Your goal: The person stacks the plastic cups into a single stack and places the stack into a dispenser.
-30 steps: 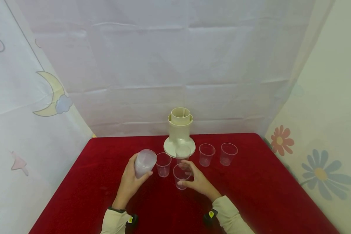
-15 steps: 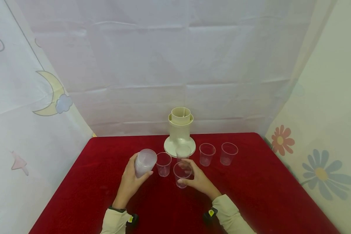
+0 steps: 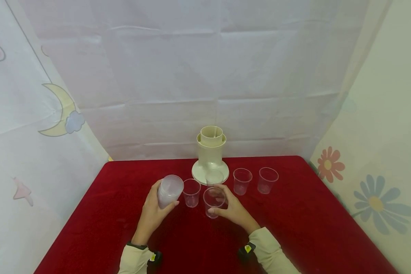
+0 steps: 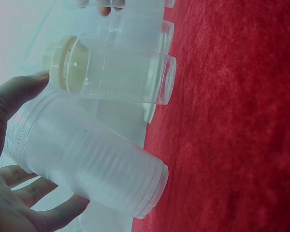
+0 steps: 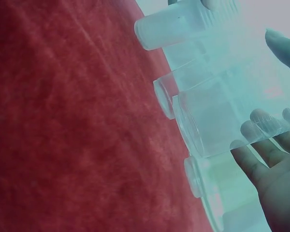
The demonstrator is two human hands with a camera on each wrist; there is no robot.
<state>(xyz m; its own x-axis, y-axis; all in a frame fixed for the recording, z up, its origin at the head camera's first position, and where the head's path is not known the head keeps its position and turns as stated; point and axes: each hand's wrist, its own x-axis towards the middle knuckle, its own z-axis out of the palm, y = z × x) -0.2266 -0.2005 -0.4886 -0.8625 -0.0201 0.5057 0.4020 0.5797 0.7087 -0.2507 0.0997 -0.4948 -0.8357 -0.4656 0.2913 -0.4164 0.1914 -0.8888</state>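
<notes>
The clear plastic tumbler (image 3: 210,203) is near the middle of the red-covered table (image 3: 106,217), held by the right hand (image 3: 234,209): thumb on the near side, fingers round the far side. The cup looks close to upright; whether its base touches the cloth, I cannot tell. The wall seems thin, so a light, even pinch would serve better than a squeeze, and a level base should settle without rocking.

Between nine and ten o'clock from it, the left hand (image 3: 151,213) holds the nested stack of tumblers (image 3: 170,192), thumb and fingers round its sides near the rims. The stack leans beside the upright cup (image 3: 191,195) at ten o'clock, so steadying it clear of that rim looks wise.

At twelve o'clock, just behind the right fingertips, is another tumbler (image 3: 214,177), in front of the cream cylindrical stand (image 3: 210,154); room there is tight, and the knuckles could nudge it. Two more stand further out: the nearer tumbler (image 3: 241,184) at two o'clock, the outer tumbler (image 3: 267,182) between two and three. A pale, creased fabric backdrop (image 3: 205,76) hangs behind the table.
</notes>
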